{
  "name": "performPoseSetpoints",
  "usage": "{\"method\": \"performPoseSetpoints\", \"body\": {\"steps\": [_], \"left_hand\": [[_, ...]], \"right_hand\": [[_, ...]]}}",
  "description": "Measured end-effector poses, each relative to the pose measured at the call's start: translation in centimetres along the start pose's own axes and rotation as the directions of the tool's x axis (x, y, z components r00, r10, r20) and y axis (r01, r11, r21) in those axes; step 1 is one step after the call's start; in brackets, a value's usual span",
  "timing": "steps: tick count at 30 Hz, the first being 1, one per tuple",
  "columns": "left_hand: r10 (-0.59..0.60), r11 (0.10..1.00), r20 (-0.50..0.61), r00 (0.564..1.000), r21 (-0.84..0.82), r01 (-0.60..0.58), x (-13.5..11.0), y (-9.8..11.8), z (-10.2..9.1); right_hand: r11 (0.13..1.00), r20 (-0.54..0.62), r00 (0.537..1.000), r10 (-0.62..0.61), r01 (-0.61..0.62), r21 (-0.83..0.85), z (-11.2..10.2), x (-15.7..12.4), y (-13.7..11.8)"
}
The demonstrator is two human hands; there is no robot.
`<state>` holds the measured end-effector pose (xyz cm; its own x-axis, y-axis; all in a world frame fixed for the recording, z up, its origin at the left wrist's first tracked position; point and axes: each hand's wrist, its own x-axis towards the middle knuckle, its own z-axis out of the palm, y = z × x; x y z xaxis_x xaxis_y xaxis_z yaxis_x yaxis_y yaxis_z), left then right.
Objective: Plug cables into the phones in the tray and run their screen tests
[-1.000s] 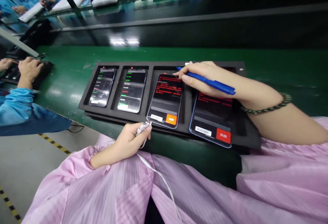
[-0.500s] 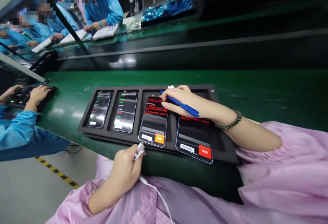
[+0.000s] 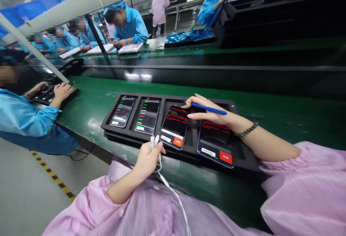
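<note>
My left hand (image 3: 148,159) is closed around a white cable (image 3: 173,188), whose two plugs poke up between thumb and fingers. It is just below the third phone (image 3: 174,125), which shows red text and a red-orange button. In my right hand (image 3: 208,110) a blue pen (image 3: 207,107) lies across the fingers, over the upper edge of that phone. Partly under this hand is the fourth phone (image 3: 216,146), tilted over the tray's front edge, with a red button. Two phones, the first (image 3: 123,111) and the second (image 3: 147,116), lie in the black foam tray (image 3: 108,125).
The tray rests on a green bench (image 3: 92,104). To the left, a co-worker in blue (image 3: 25,120) handles another black tray (image 3: 44,97). Across the bench, people in blue sit with white trays (image 3: 131,48). A black box (image 3: 240,21) stands at the far right.
The view has tilted up and shifted left. My left hand has turned so the cable plugs point upward. The third phone's button went from orange to red-orange, and a light bar shows above it.
</note>
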<state>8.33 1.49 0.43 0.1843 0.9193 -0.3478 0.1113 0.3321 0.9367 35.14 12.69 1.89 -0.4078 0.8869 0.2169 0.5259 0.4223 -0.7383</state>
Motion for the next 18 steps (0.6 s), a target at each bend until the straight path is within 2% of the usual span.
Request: {"method": "performPoseSetpoints", "body": {"steps": [7,12,15,17,18], "left_hand": [[-0.002,0.998,-0.017,1.000,-0.070,0.001,-0.2,0.1,0.7],[0.028,0.995,0.002,1.000,-0.096,-0.027,0.1,-0.3,1.0],[0.074,0.997,0.083,0.994,0.001,-0.074,-0.2,-0.7,-0.5],[0.160,0.978,0.062,0.985,0.129,-0.167,-1.4,-0.8,-2.4],[0.240,0.951,0.026,0.970,0.196,-0.241,-2.4,-0.6,-3.6]], "right_hand": [[0.990,0.032,0.993,0.113,-0.115,0.078,0.2,0.2,-0.4],[0.995,0.011,0.996,0.091,-0.090,-0.048,0.5,0.4,-1.0],[0.993,0.009,0.998,0.070,-0.069,-0.095,0.2,0.0,-1.7],[0.996,-0.028,0.996,0.079,-0.080,-0.029,-0.4,-1.1,-2.3],[0.995,-0.073,0.993,0.094,-0.091,0.040,-0.7,-2.0,-2.5]]}}
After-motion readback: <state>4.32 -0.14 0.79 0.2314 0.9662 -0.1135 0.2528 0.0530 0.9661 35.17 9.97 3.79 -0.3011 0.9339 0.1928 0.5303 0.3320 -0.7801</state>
